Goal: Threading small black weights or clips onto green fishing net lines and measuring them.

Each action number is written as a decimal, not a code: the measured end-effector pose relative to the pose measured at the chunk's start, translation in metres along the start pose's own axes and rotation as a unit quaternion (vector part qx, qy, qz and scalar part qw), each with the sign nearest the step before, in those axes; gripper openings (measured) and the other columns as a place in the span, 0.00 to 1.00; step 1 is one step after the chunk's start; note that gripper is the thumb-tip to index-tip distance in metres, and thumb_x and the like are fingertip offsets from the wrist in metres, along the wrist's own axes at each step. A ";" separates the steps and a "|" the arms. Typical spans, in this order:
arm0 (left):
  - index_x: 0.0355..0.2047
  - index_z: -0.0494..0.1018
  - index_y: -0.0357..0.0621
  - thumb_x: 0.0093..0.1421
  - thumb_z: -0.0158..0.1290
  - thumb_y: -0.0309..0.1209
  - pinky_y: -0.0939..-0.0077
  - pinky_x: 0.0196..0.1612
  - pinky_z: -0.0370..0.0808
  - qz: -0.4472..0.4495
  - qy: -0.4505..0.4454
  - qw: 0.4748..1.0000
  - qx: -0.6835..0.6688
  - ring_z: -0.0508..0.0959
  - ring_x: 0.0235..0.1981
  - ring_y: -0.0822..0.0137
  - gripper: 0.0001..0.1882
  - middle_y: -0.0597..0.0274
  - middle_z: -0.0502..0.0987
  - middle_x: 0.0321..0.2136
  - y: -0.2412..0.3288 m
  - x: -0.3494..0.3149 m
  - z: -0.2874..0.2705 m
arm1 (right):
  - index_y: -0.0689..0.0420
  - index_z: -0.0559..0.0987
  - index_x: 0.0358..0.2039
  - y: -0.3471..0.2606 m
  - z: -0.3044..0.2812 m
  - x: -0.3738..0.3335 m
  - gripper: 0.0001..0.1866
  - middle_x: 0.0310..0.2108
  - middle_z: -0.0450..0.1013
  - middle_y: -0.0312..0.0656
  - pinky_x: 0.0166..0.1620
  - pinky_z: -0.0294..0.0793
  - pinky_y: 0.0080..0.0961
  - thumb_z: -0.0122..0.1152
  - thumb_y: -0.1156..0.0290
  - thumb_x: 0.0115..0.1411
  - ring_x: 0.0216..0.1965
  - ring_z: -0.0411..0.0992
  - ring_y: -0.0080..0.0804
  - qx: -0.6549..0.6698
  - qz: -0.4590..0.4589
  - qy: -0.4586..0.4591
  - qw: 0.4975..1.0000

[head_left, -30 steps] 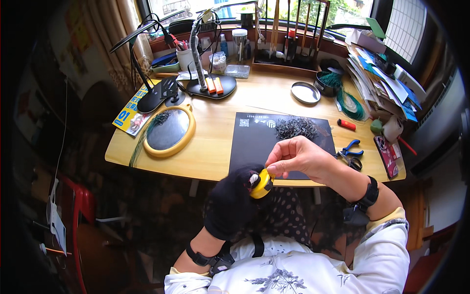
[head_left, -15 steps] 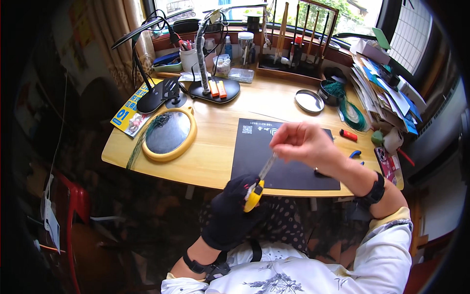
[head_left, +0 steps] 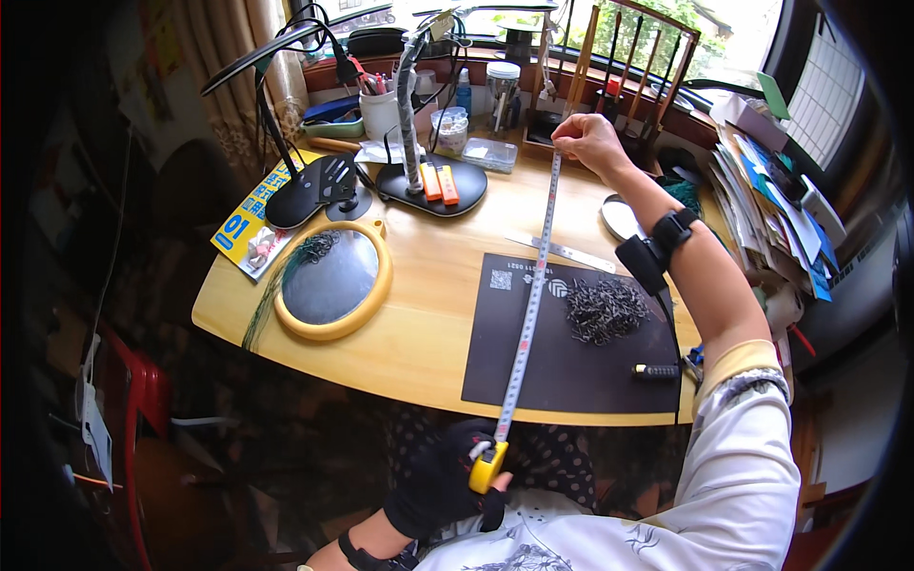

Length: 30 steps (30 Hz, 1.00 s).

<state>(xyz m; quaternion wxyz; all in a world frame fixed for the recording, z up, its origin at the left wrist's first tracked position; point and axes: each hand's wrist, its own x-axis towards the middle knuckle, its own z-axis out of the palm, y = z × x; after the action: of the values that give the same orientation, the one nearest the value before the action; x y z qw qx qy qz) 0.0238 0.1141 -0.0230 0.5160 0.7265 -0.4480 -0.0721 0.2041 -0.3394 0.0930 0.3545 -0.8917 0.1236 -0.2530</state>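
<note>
My left hand (head_left: 440, 485), in a black glove, is closed round a yellow tape measure (head_left: 487, 468) just below the table's front edge. Its white blade (head_left: 526, 328) runs out taut, slanting away over the desk. At the far end my right hand (head_left: 588, 141) pinches the blade's tip near the back of the desk, arm stretched out. Beneath the blade lies a black mat (head_left: 505, 366). A heap of small dark metal pieces (head_left: 606, 310), perhaps hooks, sits on the mat to the right of the blade.
A metal ruler (head_left: 571, 253) lies behind the mat. At left are a yellow-framed round mirror (head_left: 383, 276) with green threads and a black lamp base (head_left: 471, 183) bearing orange lighters. A brush rack (head_left: 657, 119) stands at the back; stacked papers (head_left: 762, 205) are at right.
My right hand has moved far forward, drawing out a long stretch of blade. My left hand has come slightly nearer my body. The metal heap on the mat is now uncovered.
</note>
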 end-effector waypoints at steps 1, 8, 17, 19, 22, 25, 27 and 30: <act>0.51 0.75 0.40 0.51 0.74 0.37 0.71 0.43 0.81 0.001 -0.013 1.000 0.002 0.83 0.36 0.58 0.30 0.55 0.80 0.41 0.001 -0.001 0.003 | 0.63 0.86 0.35 0.008 0.006 0.010 0.06 0.27 0.81 0.41 0.34 0.79 0.22 0.70 0.77 0.57 0.27 0.78 0.23 -0.005 0.000 0.006 1.000; 0.54 0.73 0.39 0.49 0.76 0.44 0.70 0.47 0.80 -0.047 -0.115 0.992 -0.038 0.81 0.39 0.57 0.37 0.53 0.77 0.43 0.006 0.008 0.012 | 0.60 0.88 0.32 0.047 0.026 0.049 0.07 0.30 0.84 0.46 0.41 0.81 0.28 0.71 0.75 0.51 0.33 0.83 0.35 -0.083 -0.028 0.035 0.996; 0.56 0.70 0.40 0.51 0.74 0.49 0.67 0.40 0.81 -0.103 -0.156 0.981 -0.053 0.81 0.31 0.55 0.40 0.51 0.78 0.40 0.018 0.024 0.007 | 0.62 0.87 0.33 0.065 0.039 0.057 0.07 0.33 0.83 0.48 0.47 0.80 0.31 0.70 0.78 0.51 0.38 0.82 0.39 -0.145 -0.070 0.044 0.986; 0.56 0.72 0.41 0.51 0.73 0.50 0.66 0.46 0.80 -0.127 -0.188 0.974 -0.027 0.81 0.39 0.55 0.39 0.51 0.77 0.44 0.024 0.025 0.003 | 0.61 0.87 0.33 0.067 0.038 0.060 0.07 0.33 0.83 0.49 0.47 0.80 0.32 0.70 0.77 0.51 0.38 0.82 0.41 -0.163 -0.081 0.047 0.982; 0.57 0.72 0.41 0.52 0.73 0.51 0.65 0.49 0.79 -0.141 -0.212 0.967 -0.013 0.81 0.44 0.54 0.40 0.50 0.77 0.47 0.028 0.030 0.002 | 0.61 0.87 0.33 0.069 0.040 0.065 0.07 0.34 0.83 0.49 0.47 0.80 0.32 0.70 0.76 0.52 0.39 0.83 0.41 -0.174 -0.079 0.050 0.980; 0.59 0.72 0.41 0.53 0.72 0.52 0.64 0.49 0.79 -0.146 -0.224 0.964 -0.016 0.81 0.44 0.53 0.40 0.49 0.77 0.47 0.029 0.034 0.002 | 0.60 0.87 0.33 0.073 0.044 0.068 0.08 0.33 0.83 0.48 0.46 0.80 0.31 0.70 0.76 0.51 0.38 0.83 0.39 -0.165 -0.072 0.053 0.982; 0.59 0.73 0.42 0.54 0.71 0.51 0.64 0.49 0.79 -0.133 -0.208 0.969 -0.025 0.81 0.44 0.52 0.39 0.49 0.77 0.47 0.029 0.034 0.003 | 0.56 0.88 0.31 0.079 0.044 0.070 0.07 0.33 0.84 0.47 0.47 0.81 0.32 0.69 0.75 0.50 0.39 0.83 0.40 -0.148 -0.061 0.043 0.986; 0.58 0.74 0.43 0.55 0.70 0.50 0.63 0.49 0.79 -0.167 -0.206 0.963 -0.039 0.81 0.43 0.52 0.36 0.50 0.77 0.46 0.031 0.029 0.002 | 0.56 0.87 0.29 0.092 0.045 0.074 0.04 0.29 0.83 0.42 0.41 0.80 0.28 0.70 0.76 0.50 0.34 0.82 0.34 -0.171 -0.142 0.059 0.973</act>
<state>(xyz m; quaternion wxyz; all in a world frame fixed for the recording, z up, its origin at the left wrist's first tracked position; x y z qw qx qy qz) 0.0219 0.0899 0.0113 0.4208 0.7396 -0.4143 -0.3229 0.2864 -0.4096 0.0278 0.1491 -0.9311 0.0576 -0.3279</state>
